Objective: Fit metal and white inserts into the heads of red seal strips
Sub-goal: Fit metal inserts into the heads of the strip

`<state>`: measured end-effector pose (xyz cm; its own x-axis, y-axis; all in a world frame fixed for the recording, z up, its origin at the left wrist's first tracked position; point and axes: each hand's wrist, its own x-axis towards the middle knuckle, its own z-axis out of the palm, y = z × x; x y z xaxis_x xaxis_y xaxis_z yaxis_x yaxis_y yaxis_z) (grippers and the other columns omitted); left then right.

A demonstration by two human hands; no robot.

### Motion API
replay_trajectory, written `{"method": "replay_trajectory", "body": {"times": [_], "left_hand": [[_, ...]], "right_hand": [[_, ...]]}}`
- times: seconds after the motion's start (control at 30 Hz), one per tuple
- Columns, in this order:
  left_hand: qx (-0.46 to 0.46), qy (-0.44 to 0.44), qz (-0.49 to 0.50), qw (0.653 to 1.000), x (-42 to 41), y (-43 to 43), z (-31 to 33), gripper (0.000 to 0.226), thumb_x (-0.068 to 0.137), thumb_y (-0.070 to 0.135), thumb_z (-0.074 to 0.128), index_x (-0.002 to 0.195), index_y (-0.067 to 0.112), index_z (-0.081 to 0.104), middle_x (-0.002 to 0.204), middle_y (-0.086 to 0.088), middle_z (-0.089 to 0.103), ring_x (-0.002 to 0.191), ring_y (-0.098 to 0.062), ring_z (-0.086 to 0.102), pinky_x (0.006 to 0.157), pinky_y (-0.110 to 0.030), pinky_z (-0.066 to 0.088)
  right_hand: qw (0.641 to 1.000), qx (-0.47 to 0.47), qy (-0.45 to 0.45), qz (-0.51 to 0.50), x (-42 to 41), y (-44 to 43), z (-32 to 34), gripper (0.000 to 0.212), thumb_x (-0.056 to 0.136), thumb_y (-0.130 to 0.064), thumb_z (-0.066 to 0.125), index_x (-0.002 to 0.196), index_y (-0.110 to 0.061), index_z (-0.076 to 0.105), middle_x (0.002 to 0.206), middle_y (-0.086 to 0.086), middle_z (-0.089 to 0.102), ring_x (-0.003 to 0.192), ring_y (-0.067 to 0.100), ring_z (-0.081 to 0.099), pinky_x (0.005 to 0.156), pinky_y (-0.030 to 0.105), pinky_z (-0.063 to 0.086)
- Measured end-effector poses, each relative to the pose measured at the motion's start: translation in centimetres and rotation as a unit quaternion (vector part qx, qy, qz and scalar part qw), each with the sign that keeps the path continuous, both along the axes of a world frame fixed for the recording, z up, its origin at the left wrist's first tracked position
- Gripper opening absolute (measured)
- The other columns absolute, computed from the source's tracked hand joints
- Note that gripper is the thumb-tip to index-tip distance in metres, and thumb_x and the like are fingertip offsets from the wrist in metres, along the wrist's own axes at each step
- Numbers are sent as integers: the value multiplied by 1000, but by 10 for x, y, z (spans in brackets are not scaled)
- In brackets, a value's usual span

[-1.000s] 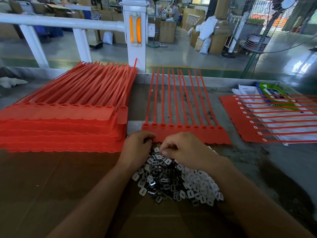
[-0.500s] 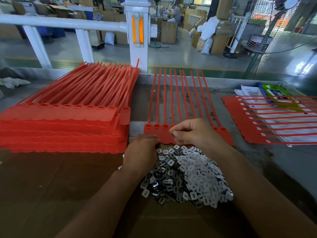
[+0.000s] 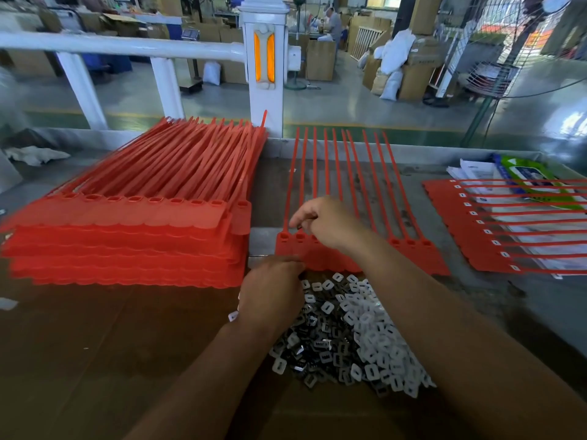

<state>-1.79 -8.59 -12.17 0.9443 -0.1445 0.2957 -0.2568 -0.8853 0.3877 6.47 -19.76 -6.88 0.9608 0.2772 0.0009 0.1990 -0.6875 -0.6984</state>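
Fingers point(image 3: 287, 265) of the left hand point(image 3: 270, 293), just right of the tall stack of unfilled strips point(image 3: 127, 242), curl under at the far edge of the insert pile point(image 3: 355, 338), tips hidden, so what they grip I cannot tell. Right hand point(image 3: 327, 223) hovers over the leftmost heads point(image 3: 283, 238) of the middle sheet of red seal strips point(image 3: 413, 258), thumb and forefinger nearly together; any insert between them is too small to confirm. Looks like the seating step: next, square it over an empty socket and press. Filled sheet point(image 3: 451, 211) lies far right.
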Motion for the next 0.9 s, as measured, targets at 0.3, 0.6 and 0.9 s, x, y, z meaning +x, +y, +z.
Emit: {"method": "replay_trajectory", "body": {"times": [0.3, 0.6, 0.9], "left_hand": [[12, 10, -3, 1000, 3, 2, -4, 35, 85, 13, 45, 110, 25, 67, 115, 10, 63, 106, -11, 53, 82, -25, 43], [6, 5, 3, 1000, 3, 1, -5, 36, 85, 12, 48, 113, 25, 65, 117, 9, 62, 108, -13, 51, 83, -24, 42], [2, 6, 1, 1000, 3, 2, -6, 34, 84, 10, 48, 109, 21, 67, 115, 6, 63, 108, -14, 51, 83, -26, 42]], "right_hand": [[999, -14, 41, -10, 19, 21, -24, 24, 87, 0, 50, 86, -21, 63, 97, 1, 64, 96, 15, 57, 74, 22, 39], [999, -30, 35, -20, 23, 25, -25, 33, 85, -3, 52, 66, -29, 59, 93, -2, 62, 86, 11, 55, 59, 16, 38], [998, -18, 32, -47, 25, 26, -26, 17, 78, -3, 61, 82, -17, 71, 99, 1, 69, 94, 14, 60, 72, 20, 43]]}}
